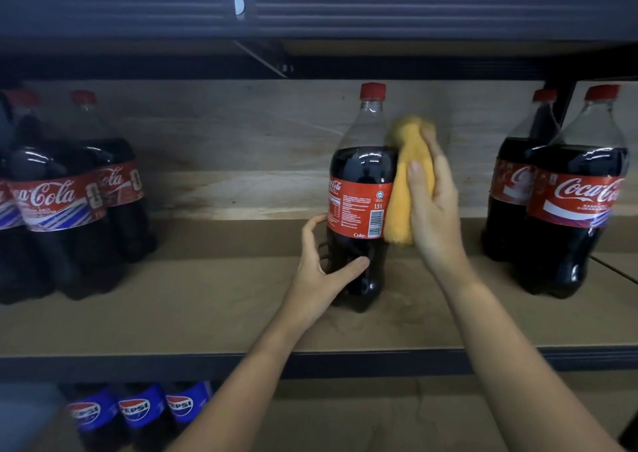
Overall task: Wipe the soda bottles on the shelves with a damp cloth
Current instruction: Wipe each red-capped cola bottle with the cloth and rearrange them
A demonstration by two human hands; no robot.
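The left hand (319,268) curls round the Coca-Cola bottle (360,203) low down; the right hand (431,203) presses a yellow cloth (404,189) to its side (a hard push could tip it on the shelf (172,313)).

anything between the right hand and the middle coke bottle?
Yes: the yellow cloth. In the head view the right hand presses it against the right side of the bottle, covering the label edge and shoulder.
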